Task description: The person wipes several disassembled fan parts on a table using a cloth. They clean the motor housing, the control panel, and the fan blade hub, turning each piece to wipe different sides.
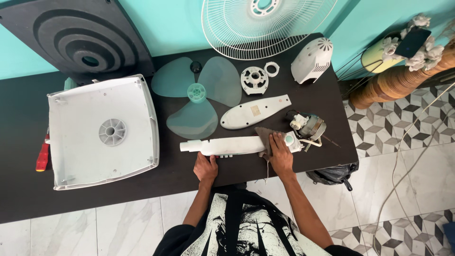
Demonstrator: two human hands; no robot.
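A long white fan neck housing lies on the dark table near its front edge. My left hand grips its lower edge near the middle. My right hand presses a brown cloth onto the housing's right end, beside a pale green knob. The fan motor with its wires sits just right of that hand.
A white square fan base lies upside down at left, a red-handled tool beside it. Translucent green blades, a white oval cover, a round bracket, a ring, a motor cover and a wire grille fill the back.
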